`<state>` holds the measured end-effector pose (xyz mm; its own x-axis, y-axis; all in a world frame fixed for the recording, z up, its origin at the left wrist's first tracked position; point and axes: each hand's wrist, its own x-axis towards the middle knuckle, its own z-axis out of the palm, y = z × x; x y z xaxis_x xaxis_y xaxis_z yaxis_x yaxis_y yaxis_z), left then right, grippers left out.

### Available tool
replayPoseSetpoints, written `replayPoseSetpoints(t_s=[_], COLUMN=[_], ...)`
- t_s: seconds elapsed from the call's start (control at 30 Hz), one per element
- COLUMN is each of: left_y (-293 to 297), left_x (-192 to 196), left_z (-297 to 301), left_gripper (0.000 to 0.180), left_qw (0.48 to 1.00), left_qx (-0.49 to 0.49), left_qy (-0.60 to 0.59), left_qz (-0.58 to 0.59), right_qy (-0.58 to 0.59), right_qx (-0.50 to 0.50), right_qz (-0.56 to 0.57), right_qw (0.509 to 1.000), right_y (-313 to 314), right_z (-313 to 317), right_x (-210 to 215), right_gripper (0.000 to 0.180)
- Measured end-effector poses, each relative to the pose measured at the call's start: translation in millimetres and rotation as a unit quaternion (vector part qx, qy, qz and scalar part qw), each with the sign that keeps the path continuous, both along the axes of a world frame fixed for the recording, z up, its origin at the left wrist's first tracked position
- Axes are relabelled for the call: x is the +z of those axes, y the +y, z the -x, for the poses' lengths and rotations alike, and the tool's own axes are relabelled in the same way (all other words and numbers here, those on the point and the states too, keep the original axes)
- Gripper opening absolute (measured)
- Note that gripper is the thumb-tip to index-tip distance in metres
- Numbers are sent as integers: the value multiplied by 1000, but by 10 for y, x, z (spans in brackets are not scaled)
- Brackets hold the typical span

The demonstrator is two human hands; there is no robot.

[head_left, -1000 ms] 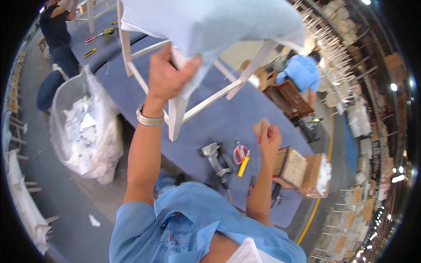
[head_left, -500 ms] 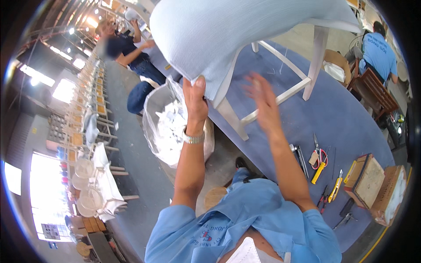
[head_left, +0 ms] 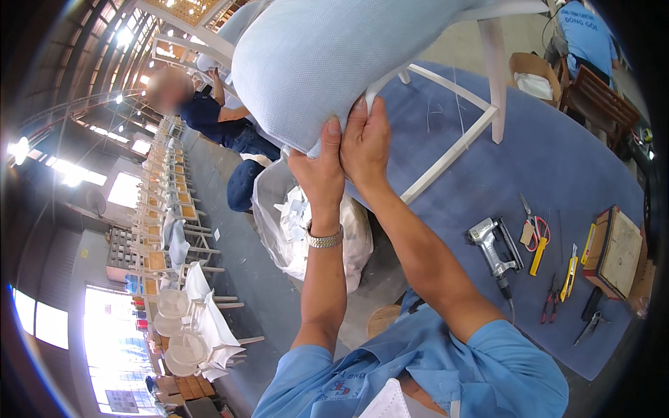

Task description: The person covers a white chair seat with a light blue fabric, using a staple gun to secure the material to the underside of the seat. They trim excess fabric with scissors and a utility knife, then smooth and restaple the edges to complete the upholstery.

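Wears blue shirt (head_left: 481, 369) and metal watch (head_left: 325, 241) on left wrist. Pinches light blue seat cloth (head_left: 334, 63) at near corner with left hand (head_left: 317, 171): thumb pressed on top, other fingers mostly hidden, cannot tell their spread. Grips cloth edge just beside with right hand (head_left: 366, 143): thumb and fingers bunched together on the edge, exact finger layout unclear. Holds both hands side by side, seemingly touching. Seat cloth: in front of body, over padded seat of white wooden chair (head_left: 493, 83), on blue-topped table (head_left: 446, 216). Close to body, low: round wooden stool (head_left: 382, 320). On table to the right, well apart from hands: silver staple gun (head_left: 489, 244), red-handled scissors (head_left: 536, 221), yellow stick-like tool (head_left: 538, 259) just beside scissors, yellow cutter (head_left: 570, 275), red-handled pliers (head_left: 550, 299), wooden box (head_left: 613, 254) near table edge. Beside table, below hands: clear plastic bag (head_left: 352, 251) with white scraps (head_left: 294, 209) inside. Past table, right: cardboard box (head_left: 519, 66), brown wooden chair (head_left: 599, 104), co-worker in blue (head_left: 582, 31). Further left: co-worker in dark shirt (head_left: 202, 115) near another chair (head_left: 202, 35). Far left: long row of chairs (head_left: 160, 216), bright window (head_left: 115, 341).
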<state>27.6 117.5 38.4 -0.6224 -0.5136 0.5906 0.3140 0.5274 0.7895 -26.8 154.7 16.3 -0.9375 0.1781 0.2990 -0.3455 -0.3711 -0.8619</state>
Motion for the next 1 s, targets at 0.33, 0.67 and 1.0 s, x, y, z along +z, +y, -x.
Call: replayPoseSetpoints(t_s=[0.33,0.67,1.0], left_y=[-136,-317,-117], left_x=[-109,-167,-97], left_z=[50,32,14], left_gripper=[42,43,41], left_qw=[998,996,998], left_qx=[-5,-8,-25], left_qy=[29,39,59], left_qz=[46,75,17], right_qy=[35,-170,-204], right_qx=[-31,36,52], right_qz=[-79,-601,-577], right_qw=[996,780,789], right_y=[137,2320,2677], right_z=[11,-514,-504], right_x=[-41,-2916,-3492], right_gripper=[25,56,63])
